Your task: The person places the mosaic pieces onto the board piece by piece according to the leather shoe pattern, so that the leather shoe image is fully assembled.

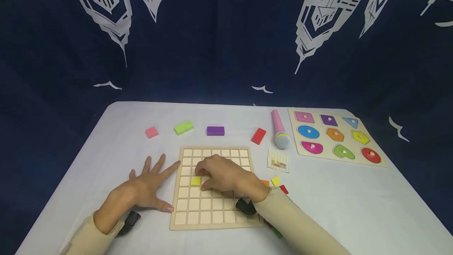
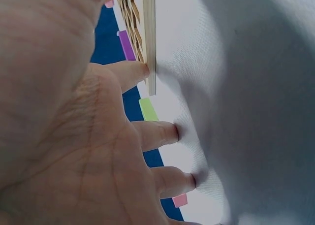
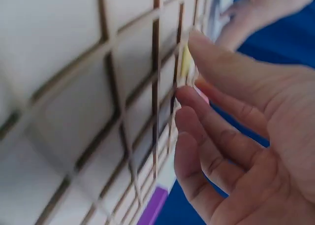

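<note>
A square wooden grid board (image 1: pixel 209 226) lies on the white table. One yellow square tile (image 1: pixel 195 181) sits in a cell left of the board's middle. My left hand (image 1: pixel 146 186) is spread flat at the left side, index fingertip and thumb tip against the frame; in the left wrist view the other fingertips press the tablecloth. Over the middle of the grid is my right hand (image 1: pixel 223 174), its fingers bent and its thumb apart from them. The right wrist view shows nothing between that thumb (image 3: pixel 211 52) and the fingers, with the yellow tile just beyond.
Behind the board lie pink (image 1: pixel 151 132), lime green (image 1: pixel 183 128), purple (image 1: pixel 215 131) and red (image 1: pixel 258 136) blocks. To the right are a toy microphone (image 1: pixel 277 123), a pattern card (image 1: pixel 278 160) and a shape puzzle (image 1: pixel 332 158). Loose tiles, one yellow (image 1: pixel 275 181), lie by the right forearm.
</note>
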`<state>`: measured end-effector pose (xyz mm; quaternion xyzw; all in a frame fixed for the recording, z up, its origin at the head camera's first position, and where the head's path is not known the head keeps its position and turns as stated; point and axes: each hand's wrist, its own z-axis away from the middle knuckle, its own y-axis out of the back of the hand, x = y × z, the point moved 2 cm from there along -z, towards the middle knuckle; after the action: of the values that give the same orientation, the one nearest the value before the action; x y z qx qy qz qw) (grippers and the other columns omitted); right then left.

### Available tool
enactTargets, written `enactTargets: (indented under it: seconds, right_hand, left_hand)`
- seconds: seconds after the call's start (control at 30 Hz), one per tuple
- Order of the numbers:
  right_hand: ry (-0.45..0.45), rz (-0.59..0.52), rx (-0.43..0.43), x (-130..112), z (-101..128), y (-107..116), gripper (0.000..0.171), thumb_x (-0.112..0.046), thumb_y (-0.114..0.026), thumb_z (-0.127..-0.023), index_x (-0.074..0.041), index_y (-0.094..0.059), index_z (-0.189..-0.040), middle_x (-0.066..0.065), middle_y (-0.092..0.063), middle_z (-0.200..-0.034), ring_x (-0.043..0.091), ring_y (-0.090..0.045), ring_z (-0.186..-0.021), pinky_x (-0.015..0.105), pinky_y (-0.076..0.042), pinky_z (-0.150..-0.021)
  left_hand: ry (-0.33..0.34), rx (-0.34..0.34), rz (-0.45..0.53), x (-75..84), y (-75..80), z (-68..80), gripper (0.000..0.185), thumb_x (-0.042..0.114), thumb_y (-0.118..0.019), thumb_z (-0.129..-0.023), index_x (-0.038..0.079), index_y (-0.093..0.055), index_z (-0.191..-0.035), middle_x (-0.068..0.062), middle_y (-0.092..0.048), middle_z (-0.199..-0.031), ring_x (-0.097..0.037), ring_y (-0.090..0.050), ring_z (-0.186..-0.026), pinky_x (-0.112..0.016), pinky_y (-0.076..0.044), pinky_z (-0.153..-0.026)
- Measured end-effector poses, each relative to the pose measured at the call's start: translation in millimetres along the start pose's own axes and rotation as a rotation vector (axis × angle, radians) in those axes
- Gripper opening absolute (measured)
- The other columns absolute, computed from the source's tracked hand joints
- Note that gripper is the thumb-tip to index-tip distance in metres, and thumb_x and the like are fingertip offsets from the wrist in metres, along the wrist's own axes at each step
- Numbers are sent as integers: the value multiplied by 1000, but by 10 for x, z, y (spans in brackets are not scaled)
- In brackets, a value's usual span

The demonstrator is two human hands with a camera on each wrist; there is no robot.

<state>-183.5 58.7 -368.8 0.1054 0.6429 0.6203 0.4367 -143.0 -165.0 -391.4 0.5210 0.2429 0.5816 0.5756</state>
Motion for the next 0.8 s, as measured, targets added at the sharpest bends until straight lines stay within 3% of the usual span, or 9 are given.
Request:
enactTargets:
  seconds: [0.13,0.27,0.53,0.67,0.8]
  right_hand:
    - [22,-67,61,202,210,89,32,-20,-81,-85,-14,-73,-114,-3,-71,-108,14,-62,-94,28,-50,-86]
    - [-2,-99,132,458,482,172,29,-18,-81,-84,-11,-74,-111,-1,-71,-102,17,-63,-90,28,-51,-81]
    - [-231,-107,170,914,969,317,36,-20,-85,-80,-10,-73,-112,-2,-68,-98,18,-57,-90,27,-51,-75]
    - [-341,-97,164,1033,1159,377,35,-21,-87,-77,-11,-73,-108,-2,-67,-96,18,-56,-89,30,-51,-74]
    - [-388,-76,151,1102,1299,409,31,-17,-87,-76,-11,-72,-102,-3,-65,-89,16,-56,-82,29,-50,-71]
  left_hand:
    - [-1,6,10,5,12,1,127,62,-87,-58,26,-21,-160,-28,-6,-164,-63,-1,-144,-86,-12,-97]
    - [0,9,20,4,9,11,127,60,-88,-58,26,-21,-161,-29,-5,-164,-63,-1,-144,-87,-11,-97]
    - [19,4,27,2,0,29,128,59,-89,-56,25,-22,-160,-29,-7,-164,-64,0,-144,-87,-10,-97]
    - [15,8,32,11,1,25,128,59,-89,-56,25,-23,-160,-29,-7,-164,-64,0,-144,-87,-10,-97]
    - [16,13,33,16,-1,12,128,59,-90,-56,26,-23,-160,-28,-7,-164,-63,0,-144,-86,-10,-98]
